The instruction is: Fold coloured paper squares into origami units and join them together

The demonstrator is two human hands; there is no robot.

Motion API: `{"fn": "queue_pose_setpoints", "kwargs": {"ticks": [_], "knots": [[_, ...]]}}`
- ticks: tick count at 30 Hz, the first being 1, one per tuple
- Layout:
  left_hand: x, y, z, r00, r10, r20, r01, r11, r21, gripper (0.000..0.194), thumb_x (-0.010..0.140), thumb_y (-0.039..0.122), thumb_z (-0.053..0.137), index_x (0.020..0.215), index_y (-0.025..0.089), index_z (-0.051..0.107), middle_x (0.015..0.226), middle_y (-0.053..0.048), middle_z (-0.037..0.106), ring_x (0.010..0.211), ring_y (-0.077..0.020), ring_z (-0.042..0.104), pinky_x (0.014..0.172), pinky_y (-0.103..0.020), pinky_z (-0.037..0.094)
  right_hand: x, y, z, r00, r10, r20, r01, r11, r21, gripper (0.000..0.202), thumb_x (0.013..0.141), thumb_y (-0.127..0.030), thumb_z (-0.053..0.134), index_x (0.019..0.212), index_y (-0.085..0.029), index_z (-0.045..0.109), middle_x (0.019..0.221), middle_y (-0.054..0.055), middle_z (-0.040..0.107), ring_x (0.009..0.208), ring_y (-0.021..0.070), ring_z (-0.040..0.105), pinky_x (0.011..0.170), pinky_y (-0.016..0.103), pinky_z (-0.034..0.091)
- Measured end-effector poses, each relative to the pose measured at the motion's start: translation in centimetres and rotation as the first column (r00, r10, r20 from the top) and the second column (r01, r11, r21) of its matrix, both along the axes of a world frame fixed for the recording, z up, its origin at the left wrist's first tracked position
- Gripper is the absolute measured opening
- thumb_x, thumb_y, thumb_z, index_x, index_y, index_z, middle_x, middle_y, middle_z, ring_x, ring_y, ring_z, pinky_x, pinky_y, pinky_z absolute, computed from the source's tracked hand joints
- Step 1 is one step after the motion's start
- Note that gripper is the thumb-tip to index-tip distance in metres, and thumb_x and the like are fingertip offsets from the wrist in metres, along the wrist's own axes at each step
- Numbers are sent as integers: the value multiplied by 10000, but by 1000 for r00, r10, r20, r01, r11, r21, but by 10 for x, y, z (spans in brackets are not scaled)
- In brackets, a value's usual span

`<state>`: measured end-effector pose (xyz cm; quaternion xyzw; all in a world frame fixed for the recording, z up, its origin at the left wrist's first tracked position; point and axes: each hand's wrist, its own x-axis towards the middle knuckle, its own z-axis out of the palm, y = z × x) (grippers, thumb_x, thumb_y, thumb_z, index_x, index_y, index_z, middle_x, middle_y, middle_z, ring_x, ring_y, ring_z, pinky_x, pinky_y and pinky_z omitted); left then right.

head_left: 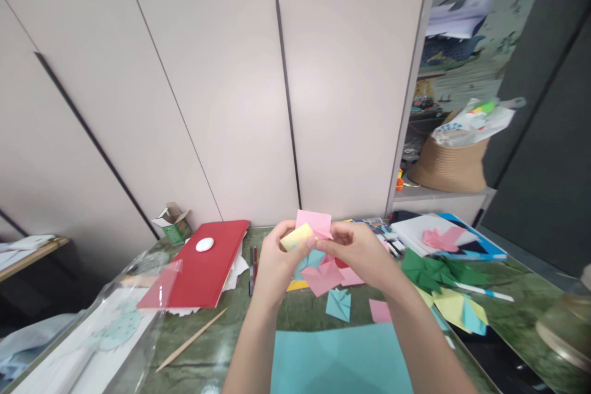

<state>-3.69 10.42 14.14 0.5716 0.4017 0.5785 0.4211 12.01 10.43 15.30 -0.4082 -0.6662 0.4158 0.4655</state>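
Note:
My left hand (278, 258) and my right hand (362, 251) meet above the table, fingers pinched on folded pieces of paper. A yellow folded paper (296, 237) sticks out by my left thumb. Pink folded paper (314, 220) rises between the hands, with its lower part near my right fingertips. Light blue paper shows behind my left thumb; whether it is held or lies behind cannot be made out. Just below the hands, a blue folded paper piece (338, 305) rests on the table, with a pink paper piece (380, 311) to its right. A turquoise sheet (341, 360) lies nearest me.
Left are a red folder (207, 265) bearing a white round object (205, 244), a pointed wooden stick (191, 340) and a small green box (175, 225). Green folded papers (429, 269), yellow papers (455, 308) and a white pen (484, 292) lie right. A glass jar (566, 326) stands far right.

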Motion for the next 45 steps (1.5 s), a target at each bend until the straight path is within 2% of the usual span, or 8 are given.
{"fn": "queue_pose_setpoints", "kwargs": {"ticks": [8,14,18,24,29,35,40,45], "knots": [[-3,12,-7,1000,15,23,-15,999,-42,404,676,325,730,1024,167,600,902,-52,706,726,-163,652,624,-235,500,20,8,-1,1000,0,23,1,999,-34,273,794,-427,585,914,-192,654,631,-18,584,558,123,519,512,234,388],[-7,63,-74,959,-17,-282,-39,980,-193,383,762,296,670,1086,122,567,957,-82,682,778,-166,664,691,-281,530,38,27,-16,958,-244,147,233,968,89,321,808,-440,542,935,-171,659,835,54,689,623,148,579,636,287,455],[-10,86,-119,841,25,-540,-190,949,-252,296,871,307,545,1115,140,563,1090,-81,609,907,-190,616,765,-386,529,43,36,-25,921,-297,250,276,954,118,287,799,-408,541,910,-179,675,845,62,708,648,172,605,639,297,459],[-23,98,-143,577,8,-817,-321,922,-218,329,876,308,536,1170,161,536,1184,-97,565,999,-215,585,830,-427,504,44,38,-28,897,-328,297,298,944,142,277,801,-398,520,910,-195,674,834,52,713,659,176,626,629,283,454],[-26,100,-150,417,-208,-885,-189,932,-308,316,877,306,535,1158,163,544,1170,-93,573,980,-208,592,817,-414,511,43,36,-26,883,-327,337,283,943,172,255,800,-385,516,860,-194,674,750,37,697,634,169,609,598,268,430],[-24,97,-148,359,-200,-912,-206,936,-286,325,875,306,538,1165,160,539,1174,-95,570,987,-211,590,821,-420,509,40,30,-21,880,-310,359,253,947,197,249,823,-376,491,871,-206,667,718,16,674,618,154,590,586,257,413],[-27,93,-130,410,-74,-909,-314,924,-217,332,871,305,546,1168,156,537,1172,-97,570,992,-215,589,820,-419,508,39,27,-20,876,-309,370,251,948,198,252,821,-376,490,871,-207,670,714,15,669,623,158,588,582,261,409],[-20,79,-87,599,14,-801,-203,970,-135,280,867,307,546,1087,137,578,1064,-79,618,926,-196,605,797,-399,504,35,24,-17,880,-287,379,228,954,195,234,834,-352,480,879,-215,664,640,-9,638,579,149,570,575,265,405]]}}
